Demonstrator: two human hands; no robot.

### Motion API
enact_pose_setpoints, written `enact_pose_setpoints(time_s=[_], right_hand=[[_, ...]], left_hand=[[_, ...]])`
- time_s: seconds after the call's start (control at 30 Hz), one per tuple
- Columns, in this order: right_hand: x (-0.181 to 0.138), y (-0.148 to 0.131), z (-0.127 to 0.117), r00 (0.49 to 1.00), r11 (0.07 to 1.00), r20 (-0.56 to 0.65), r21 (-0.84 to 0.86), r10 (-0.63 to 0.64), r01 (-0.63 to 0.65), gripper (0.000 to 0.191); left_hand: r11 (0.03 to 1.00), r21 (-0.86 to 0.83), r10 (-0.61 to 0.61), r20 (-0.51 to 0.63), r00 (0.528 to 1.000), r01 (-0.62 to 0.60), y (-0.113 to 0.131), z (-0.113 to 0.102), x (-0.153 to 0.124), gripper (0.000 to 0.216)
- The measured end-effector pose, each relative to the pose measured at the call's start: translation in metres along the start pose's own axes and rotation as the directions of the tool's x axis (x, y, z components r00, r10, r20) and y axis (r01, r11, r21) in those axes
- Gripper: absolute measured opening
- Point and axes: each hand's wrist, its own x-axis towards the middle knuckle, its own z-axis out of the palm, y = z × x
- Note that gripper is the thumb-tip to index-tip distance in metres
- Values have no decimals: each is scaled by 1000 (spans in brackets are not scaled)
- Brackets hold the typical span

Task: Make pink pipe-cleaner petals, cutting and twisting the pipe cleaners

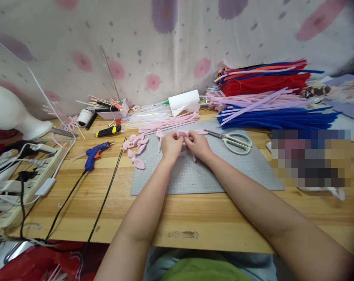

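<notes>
My left hand [171,146] and my right hand [197,145] meet over the grey cutting mat [206,175], fingers pinched together on a pale pink pipe cleaner [181,134] bent into a loop between them. Its ends hang beside and below my hands. Several finished pink loop shapes [136,147] lie at the mat's left edge. A loose bundle of straight pink pipe cleaners [168,123] lies just beyond my hands.
Scissors [234,141] rest on the mat to the right. A blue glue gun [94,154], a utility knife [108,131] and a power strip [25,175] with cords sit left. Stacks of red, pink and blue pipe cleaners [267,97] fill the back right. A blurred patch [310,158] covers the right.
</notes>
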Motion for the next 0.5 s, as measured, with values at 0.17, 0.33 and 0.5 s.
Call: enact_pose_setpoints(time_s=[0.17, 0.33, 0.5], right_hand=[[1, 0, 1, 999, 997, 41, 75, -23, 20, 13], [0, -1, 0, 1000, 999, 9, 25, 27, -27, 13], [0, -2, -2, 999, 997, -31, -65, 36, -38, 13]], left_hand=[[998, 25, 57, -56, 997, -56, 3, 1, -4, 13], [999, -20, 45, -42, 998, -46, 4, 5, -5, 16], [998, -66, 11, -42, 999, -14, -1, 9, -2, 17]])
